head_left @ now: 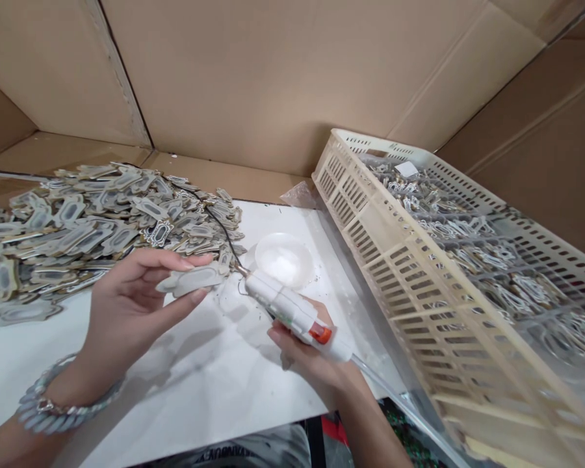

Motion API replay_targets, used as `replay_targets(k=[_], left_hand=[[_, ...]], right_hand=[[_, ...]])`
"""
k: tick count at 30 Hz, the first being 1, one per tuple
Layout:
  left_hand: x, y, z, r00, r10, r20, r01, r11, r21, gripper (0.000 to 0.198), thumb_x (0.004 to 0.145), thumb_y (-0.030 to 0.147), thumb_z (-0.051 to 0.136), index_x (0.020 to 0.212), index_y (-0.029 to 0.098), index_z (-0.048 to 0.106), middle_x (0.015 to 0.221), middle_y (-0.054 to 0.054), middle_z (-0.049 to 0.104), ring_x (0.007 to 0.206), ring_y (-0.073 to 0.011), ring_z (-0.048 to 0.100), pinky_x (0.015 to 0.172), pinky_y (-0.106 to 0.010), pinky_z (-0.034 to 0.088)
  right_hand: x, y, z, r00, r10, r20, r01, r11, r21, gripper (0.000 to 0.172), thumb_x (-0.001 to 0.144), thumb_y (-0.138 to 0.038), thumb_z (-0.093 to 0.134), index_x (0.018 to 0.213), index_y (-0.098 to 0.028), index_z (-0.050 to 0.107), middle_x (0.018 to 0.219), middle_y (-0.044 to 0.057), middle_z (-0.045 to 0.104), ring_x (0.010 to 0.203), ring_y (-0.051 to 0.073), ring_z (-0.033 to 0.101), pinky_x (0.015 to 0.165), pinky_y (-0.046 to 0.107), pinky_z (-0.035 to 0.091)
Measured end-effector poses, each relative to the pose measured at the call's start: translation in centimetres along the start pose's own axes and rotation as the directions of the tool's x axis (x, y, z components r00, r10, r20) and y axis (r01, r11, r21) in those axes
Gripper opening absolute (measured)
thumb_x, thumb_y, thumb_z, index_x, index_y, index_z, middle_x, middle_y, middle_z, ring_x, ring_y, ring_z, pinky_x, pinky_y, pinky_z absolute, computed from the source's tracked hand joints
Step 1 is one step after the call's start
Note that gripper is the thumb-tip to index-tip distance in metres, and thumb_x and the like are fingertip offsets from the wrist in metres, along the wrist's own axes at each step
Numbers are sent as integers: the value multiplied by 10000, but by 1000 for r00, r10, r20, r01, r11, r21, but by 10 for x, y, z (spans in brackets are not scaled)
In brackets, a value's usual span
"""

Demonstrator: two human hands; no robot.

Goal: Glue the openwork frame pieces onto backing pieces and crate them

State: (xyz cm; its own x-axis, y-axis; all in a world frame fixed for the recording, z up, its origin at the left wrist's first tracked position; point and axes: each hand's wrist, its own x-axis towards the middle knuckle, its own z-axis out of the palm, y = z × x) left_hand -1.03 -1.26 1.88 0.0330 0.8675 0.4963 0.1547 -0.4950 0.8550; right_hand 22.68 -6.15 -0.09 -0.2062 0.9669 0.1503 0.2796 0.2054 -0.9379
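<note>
Between thumb and fingers, my left hand (141, 292) pinches a flat frame-shaped plaque (192, 281) with a pale, scalloped edge. My right hand (307, 344) is wrapped round a white hot glue gun (280, 302) with an orange switch. A long clear glue stick (409, 409) sticks out of the gun's rear. The nozzle points left, close to the plaque's right end; I cannot tell whether they touch. Behind the nozzle stands a small white bowl (283, 260).
A large heap of similar plaques (88, 227) covers the left of the white work surface (185, 383). At right, a cream plastic crate (394, 273) holds rows of bagged metal-looking frames (478, 253). Cardboard walls (253, 78) enclose the back. A dark cord (219, 224) crosses the heap.
</note>
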Motion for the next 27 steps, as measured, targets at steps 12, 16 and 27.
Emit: replay_targets(k=[12, 16, 27], left_hand=[[31, -58, -5, 999, 10, 45, -33, 823, 567, 222, 899, 341, 685, 1055, 187, 649, 1066, -35, 763, 979, -219, 706, 915, -397, 598], [35, -54, -7, 995, 56, 87, -99, 748, 656, 294, 909, 364, 681, 1135, 178, 652, 1053, -43, 720, 1024, -242, 627, 959, -413, 539], [-24, -17, 45, 528, 353, 772, -694, 704, 153, 291, 889, 19, 461, 980, 219, 651, 986, -18, 758, 813, -170, 629, 750, -301, 504]], right_hand=[[2, -10, -6, 993, 98, -68, -98, 995, 12, 388, 873, -434, 613, 609, -241, 405, 565, -40, 415, 561, 136, 422, 561, 298, 359], [2, -11, -5, 991, 114, -71, -110, 993, 47, 369, 855, -415, 616, 611, -242, 401, 581, -41, 413, 572, 135, 427, 580, 298, 361], [3, -9, -11, 971, 149, -189, -129, 985, 114, 348, 847, -463, 631, 625, -242, 480, 566, -35, 481, 569, 142, 490, 594, 290, 453]])
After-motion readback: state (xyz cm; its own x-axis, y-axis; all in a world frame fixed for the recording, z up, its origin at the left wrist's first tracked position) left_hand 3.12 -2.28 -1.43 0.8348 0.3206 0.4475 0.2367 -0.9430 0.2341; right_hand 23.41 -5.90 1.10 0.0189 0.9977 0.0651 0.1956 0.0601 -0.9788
